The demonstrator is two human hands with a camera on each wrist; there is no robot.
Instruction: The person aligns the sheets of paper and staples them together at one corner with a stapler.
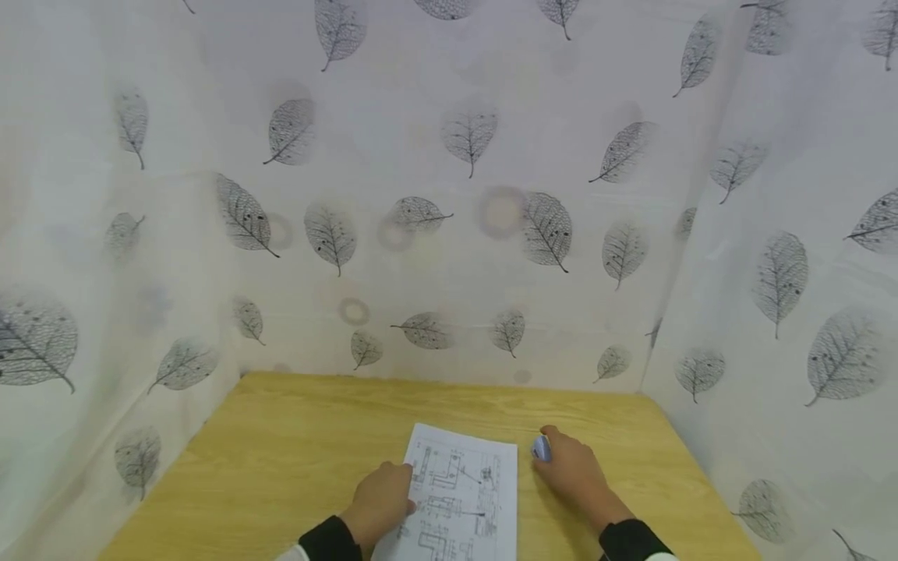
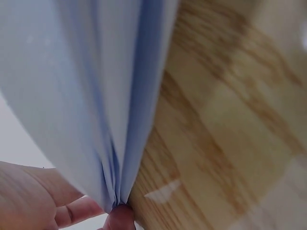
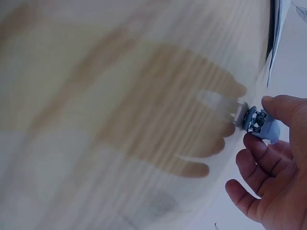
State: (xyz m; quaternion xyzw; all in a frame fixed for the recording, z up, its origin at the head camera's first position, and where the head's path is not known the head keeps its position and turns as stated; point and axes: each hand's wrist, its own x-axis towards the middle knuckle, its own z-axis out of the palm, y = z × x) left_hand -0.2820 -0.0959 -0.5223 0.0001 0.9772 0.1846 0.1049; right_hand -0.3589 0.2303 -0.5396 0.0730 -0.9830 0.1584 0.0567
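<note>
My left hand [image 1: 380,500] pinches the left edge of a stack of printed sheets [image 1: 466,487], covered in technical line drawings. In the left wrist view the sheets [image 2: 110,86] fan apart above the pinch, and the thumb [image 2: 121,218] lies right at their gathered edge. To the right of the stack, my right hand [image 1: 577,475] holds a small light-blue object [image 1: 541,448] close over the tabletop. The right wrist view shows this object [image 3: 261,123] between thumb and index finger, with metal parts in its end; I cannot tell its exact kind. The other fingers curl loosely below it.
A glossy wood-grain table [image 1: 316,413] lies under both hands and reflects the right hand. White sheeting [image 1: 421,273] with grey leaf prints encloses the table at the back and both sides.
</note>
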